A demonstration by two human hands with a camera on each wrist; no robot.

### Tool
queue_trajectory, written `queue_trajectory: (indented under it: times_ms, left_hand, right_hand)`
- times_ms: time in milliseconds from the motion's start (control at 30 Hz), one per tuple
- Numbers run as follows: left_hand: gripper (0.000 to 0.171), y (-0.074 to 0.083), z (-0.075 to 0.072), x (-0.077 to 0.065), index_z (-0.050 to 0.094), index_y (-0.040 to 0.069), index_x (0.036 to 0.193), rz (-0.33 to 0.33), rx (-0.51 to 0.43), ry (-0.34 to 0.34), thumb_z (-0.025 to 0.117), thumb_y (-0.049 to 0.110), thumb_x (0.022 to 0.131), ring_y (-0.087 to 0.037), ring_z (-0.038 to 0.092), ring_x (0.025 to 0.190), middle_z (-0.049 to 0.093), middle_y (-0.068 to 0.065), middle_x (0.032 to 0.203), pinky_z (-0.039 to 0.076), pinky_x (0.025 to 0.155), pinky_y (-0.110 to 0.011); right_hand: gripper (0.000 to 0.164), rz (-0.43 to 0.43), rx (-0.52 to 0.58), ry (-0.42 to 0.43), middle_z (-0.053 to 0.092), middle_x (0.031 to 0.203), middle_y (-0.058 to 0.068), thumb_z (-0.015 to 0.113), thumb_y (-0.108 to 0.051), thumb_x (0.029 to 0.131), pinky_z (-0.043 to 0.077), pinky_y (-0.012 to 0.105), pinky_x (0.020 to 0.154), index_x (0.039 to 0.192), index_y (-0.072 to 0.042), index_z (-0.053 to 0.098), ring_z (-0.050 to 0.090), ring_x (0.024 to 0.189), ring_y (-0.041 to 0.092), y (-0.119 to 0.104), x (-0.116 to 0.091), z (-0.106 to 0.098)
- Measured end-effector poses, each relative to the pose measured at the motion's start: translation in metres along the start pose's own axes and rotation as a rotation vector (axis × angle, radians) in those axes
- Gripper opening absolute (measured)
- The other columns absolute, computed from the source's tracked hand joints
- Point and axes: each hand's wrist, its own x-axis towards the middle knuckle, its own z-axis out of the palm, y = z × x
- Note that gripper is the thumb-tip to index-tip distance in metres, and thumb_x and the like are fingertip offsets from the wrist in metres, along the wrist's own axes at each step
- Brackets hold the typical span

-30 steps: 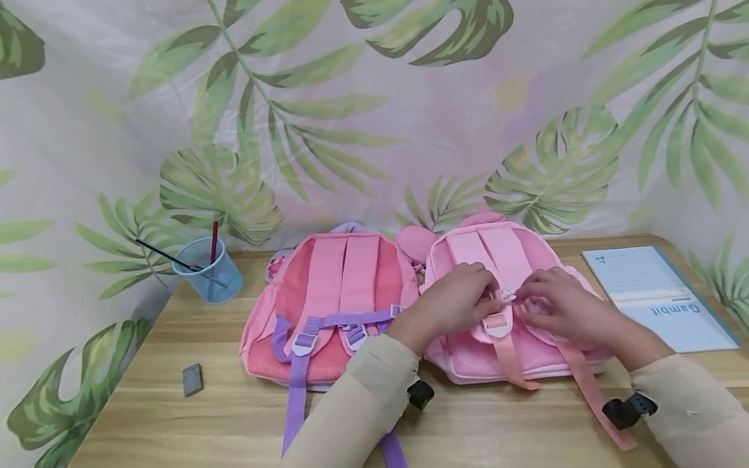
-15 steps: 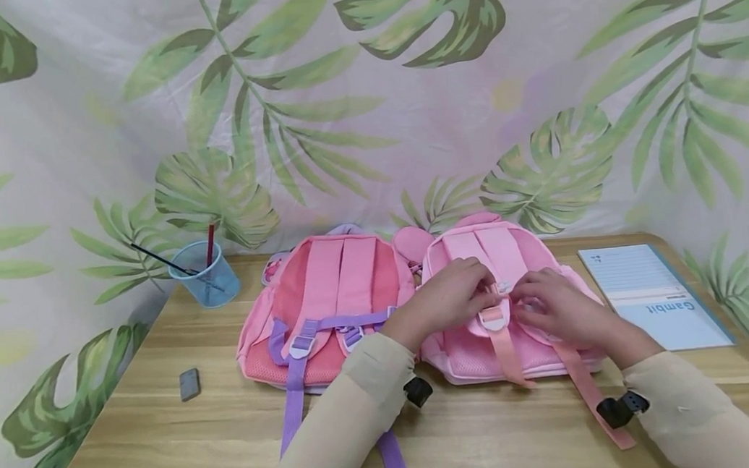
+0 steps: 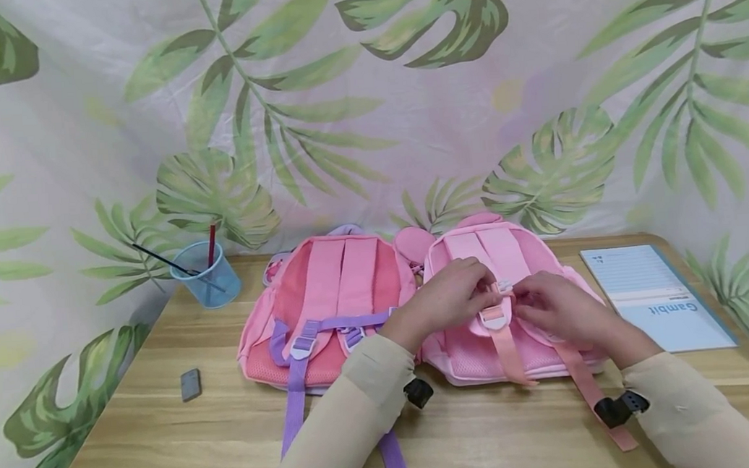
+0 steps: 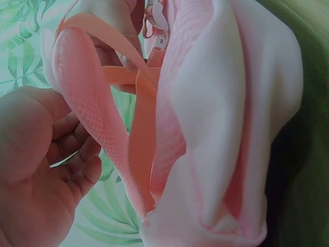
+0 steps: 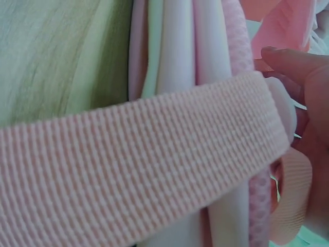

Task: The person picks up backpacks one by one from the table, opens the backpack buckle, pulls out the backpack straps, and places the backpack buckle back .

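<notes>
A pink backpack (image 3: 538,244) lies back side up on the right half of the table, with orange webbing straps. My left hand (image 3: 447,298) grips the edge of its padded shoulder strap (image 4: 82,87), fingers bent behind it. Beside the left fingertips is a small whitish buckle (image 3: 504,287). From the other side my right hand (image 3: 559,308) pinches a piece of orange webbing (image 4: 119,75) next to that buckle. The right wrist view shows the thumb laid on webbing, with a loose strap (image 5: 154,159) crossing in front; the other fingers are partly hidden.
A second pink backpack (image 3: 288,305) with purple straps (image 3: 297,392) lies to the left. Farther left are a blue cup (image 3: 215,283) with pencils and a grey eraser (image 3: 191,384). A notebook (image 3: 660,301) lies at the right edge. A leaf-patterned cloth (image 3: 338,84) hangs behind.
Both hands stay at the buckle with small finger movements. The right fingertips shift slightly, and more of the whitish buckle shows between the hands. The camera view drifted a little.
</notes>
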Motion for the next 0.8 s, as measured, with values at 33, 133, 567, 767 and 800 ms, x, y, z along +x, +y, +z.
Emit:
queue_trajectory:
  times_ms: [33,133,567,767,800]
  left_hand:
    - [0.024,0.0,0.0,0.0,0.073,0.009,0.118,-0.003,-0.004,0.0,0.07,0.029,0.107,-0.015,0.065,0.108,0.072,-0.003,0.112,0.052,0.099,-0.026]
    - [0.024,0.0,0.0,0.0,0.072,0.009,0.118,-0.009,-0.01,0.0,0.07,0.029,0.107,-0.015,0.064,0.106,0.071,-0.003,0.111,0.052,0.098,-0.025]
    - [0.024,-0.001,0.001,-0.003,0.073,0.011,0.119,-0.017,-0.009,0.022,0.071,0.03,0.106,-0.013,0.063,0.103,0.07,-0.001,0.11,0.052,0.095,-0.024]
    - [0.024,-0.001,0.003,-0.004,0.074,0.014,0.118,-0.049,-0.002,0.03,0.072,0.034,0.105,-0.01,0.062,0.101,0.069,0.002,0.108,0.052,0.09,-0.022]
    - [0.024,-0.001,0.003,-0.005,0.074,0.015,0.119,-0.055,-0.004,0.033,0.072,0.035,0.105,-0.01,0.061,0.101,0.069,0.002,0.108,0.052,0.089,-0.023]
  right_hand:
    - [0.02,0.029,0.019,-0.007,0.075,0.109,-0.001,0.078,-0.015,0.1,0.057,0.036,0.091,0.119,-0.012,0.078,0.066,0.103,0.017,0.0,-0.001,-0.001]
    - [0.025,0.111,0.095,-0.027,0.076,0.113,0.002,0.077,-0.016,0.101,0.058,0.028,0.085,0.125,-0.011,0.076,0.067,0.104,0.018,-0.002,-0.002,-0.005]
    - [0.029,0.163,0.329,0.068,0.078,0.118,0.013,0.07,-0.023,0.107,0.059,0.022,0.084,0.128,-0.003,0.073,0.07,0.101,0.015,-0.003,-0.005,-0.021]
    - [0.029,0.184,0.445,0.04,0.071,0.109,0.015,0.063,-0.019,0.11,0.059,0.024,0.083,0.13,0.002,0.065,0.067,0.095,0.016,-0.001,-0.004,-0.026]
    - [0.029,0.2,0.464,0.028,0.068,0.107,0.015,0.062,-0.019,0.111,0.058,0.025,0.081,0.131,0.003,0.063,0.065,0.093,0.017,0.0,-0.004,-0.026]
